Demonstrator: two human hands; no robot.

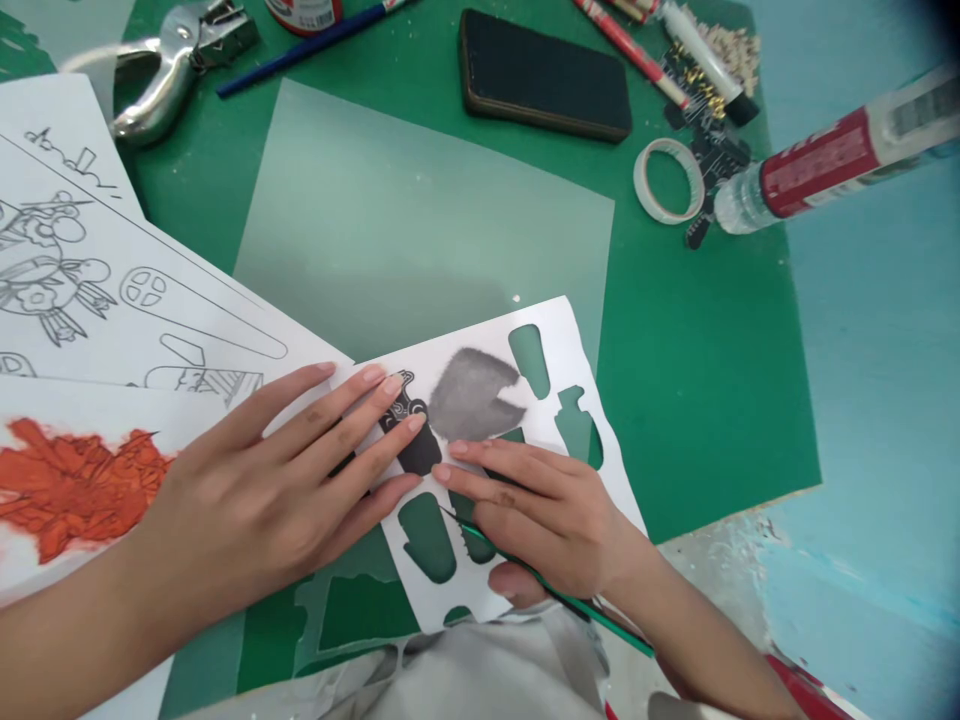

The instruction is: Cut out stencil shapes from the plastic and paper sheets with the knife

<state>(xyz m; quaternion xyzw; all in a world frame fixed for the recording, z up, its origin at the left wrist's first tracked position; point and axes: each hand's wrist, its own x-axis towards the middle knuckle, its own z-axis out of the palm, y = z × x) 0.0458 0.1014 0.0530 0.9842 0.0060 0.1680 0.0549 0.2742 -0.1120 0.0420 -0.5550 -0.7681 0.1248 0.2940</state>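
Black card piece: on a white cut-out sheet, towards the near edge of the table, long axis running far left to near right. Left hand, nearer: fingers spread flat, tips on the piece. Right hand: fingers gripping a green tool, beside the piece's near end. Bottle, right edge; container, far edge: red labels, wording we cannot read.

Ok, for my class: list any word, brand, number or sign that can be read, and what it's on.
No text can be read with certainty.
Red-labelled bottle: pale lettering, too blurred.
Red container: barcode; print too small.
White sheet: handwriting, illegible.
Red stick: marks too small.
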